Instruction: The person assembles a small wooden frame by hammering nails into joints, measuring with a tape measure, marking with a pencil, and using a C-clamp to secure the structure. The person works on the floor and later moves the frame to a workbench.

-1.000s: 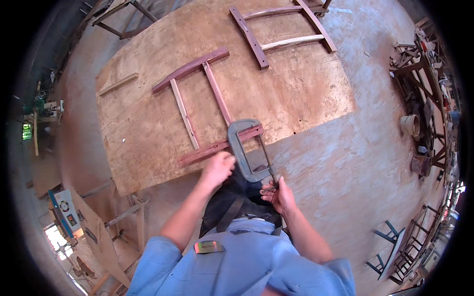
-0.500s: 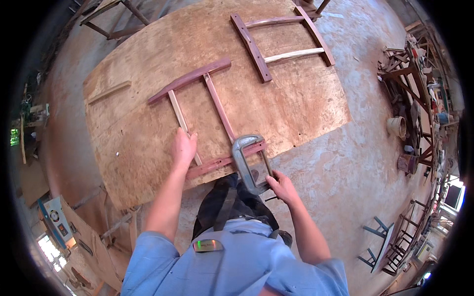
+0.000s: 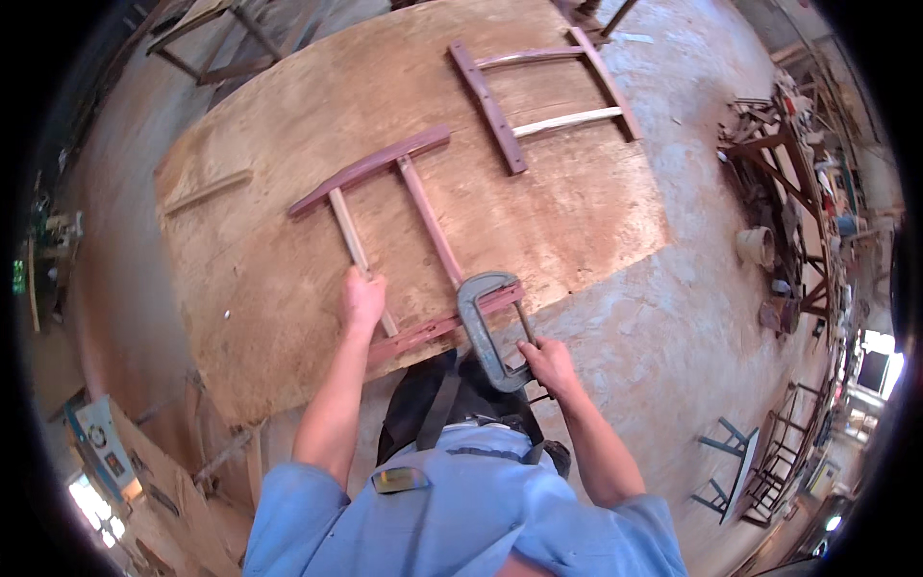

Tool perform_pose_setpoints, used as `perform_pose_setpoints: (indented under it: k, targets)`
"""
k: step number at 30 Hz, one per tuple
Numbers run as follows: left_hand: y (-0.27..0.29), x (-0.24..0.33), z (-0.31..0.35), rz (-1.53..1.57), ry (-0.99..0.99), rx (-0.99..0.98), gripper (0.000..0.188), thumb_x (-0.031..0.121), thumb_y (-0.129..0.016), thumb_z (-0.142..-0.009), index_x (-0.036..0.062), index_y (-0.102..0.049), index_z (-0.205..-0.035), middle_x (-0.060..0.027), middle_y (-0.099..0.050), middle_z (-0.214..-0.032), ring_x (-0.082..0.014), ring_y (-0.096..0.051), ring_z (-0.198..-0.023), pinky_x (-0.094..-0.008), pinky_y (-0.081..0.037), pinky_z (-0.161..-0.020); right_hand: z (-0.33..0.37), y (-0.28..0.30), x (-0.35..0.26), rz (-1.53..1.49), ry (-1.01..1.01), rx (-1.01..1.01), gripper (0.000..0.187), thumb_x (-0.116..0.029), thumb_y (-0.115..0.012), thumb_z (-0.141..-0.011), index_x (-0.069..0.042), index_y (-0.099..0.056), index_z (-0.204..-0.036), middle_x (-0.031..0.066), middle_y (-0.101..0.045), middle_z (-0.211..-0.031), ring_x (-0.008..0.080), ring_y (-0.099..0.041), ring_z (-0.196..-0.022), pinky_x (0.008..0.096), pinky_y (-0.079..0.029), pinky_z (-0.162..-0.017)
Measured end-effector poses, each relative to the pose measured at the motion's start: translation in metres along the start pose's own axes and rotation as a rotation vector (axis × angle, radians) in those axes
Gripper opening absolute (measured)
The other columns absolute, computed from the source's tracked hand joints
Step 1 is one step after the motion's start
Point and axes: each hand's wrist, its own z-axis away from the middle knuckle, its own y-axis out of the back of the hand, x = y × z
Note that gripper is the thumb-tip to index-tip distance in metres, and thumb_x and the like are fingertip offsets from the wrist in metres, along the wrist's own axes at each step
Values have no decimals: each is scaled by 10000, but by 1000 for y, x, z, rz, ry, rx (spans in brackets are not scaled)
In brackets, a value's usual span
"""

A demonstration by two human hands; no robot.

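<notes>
On the plywood table lies a wooden frame of two reddish-brown rails, the far rail (image 3: 370,171) and the near rail (image 3: 423,333), joined by two crosspieces. My left hand (image 3: 363,300) is closed around the paler left crosspiece (image 3: 348,231). A large grey C-clamp (image 3: 478,332) sits over the right end of the near rail, by the right crosspiece (image 3: 430,221). At the clamp's lower right, my right hand (image 3: 548,365) grips its screw; the fingertips are partly hidden.
A second wooden frame (image 3: 492,106) lies at the table's far right. A loose wooden strip (image 3: 209,190) is at the left of the plywood tabletop (image 3: 260,288). Wooden racks (image 3: 788,154), a bucket (image 3: 756,246) and a small blue-legged bench (image 3: 735,471) stand to the right.
The view has shifted slightly. My left hand still holds the crosspiece and my right hand stays at the clamp's screw, its grip looking slightly changed.
</notes>
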Motion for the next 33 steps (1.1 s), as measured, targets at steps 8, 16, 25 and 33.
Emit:
perform_pose_setpoints:
  k: [8, 16, 25, 33]
  targets:
    - [-11, 37, 15, 194, -26, 36, 278, 248, -625, -795, -2, -577, -904, -205, -650, -813, -363, -653, -771, -448, -511, -697, 25, 58, -2, -49, 28, 71, 424, -383, -612, -876, 33, -643, -794, 202, -608, -644, 285, -618, -604, 410, -484, -619]
    - [-24, 186, 69, 536, -239, -112, 159, 140, -591, -916, 11, -527, -986, -43, -588, -643, -127, -591, -561, -284, -489, -518, 36, 169, 32, -203, 105, 250, 329, -290, -630, -882, 17, -639, -765, 61, -546, -568, 115, -491, -544, 326, -415, -509]
    - [-88, 273, 67, 874, -382, -319, 389, 185, -554, -970, -11, -473, -1296, -55, -616, -785, -115, -611, -719, -279, -510, -591, 45, 269, 98, -424, 97, 467, 264, -206, -628, -887, -33, -575, -696, -13, -519, -588, 69, -450, -471, 263, -345, -409]
    - [-85, 309, -88, 56, -677, -11, 493, 222, -633, -868, -47, -503, -1260, -180, -675, -918, -314, -661, -863, -423, -512, -776, 54, 286, 125, -544, -94, 548, 268, -187, -595, -902, -39, -547, -683, 15, -516, -556, 92, -451, -391, 271, -342, -355]
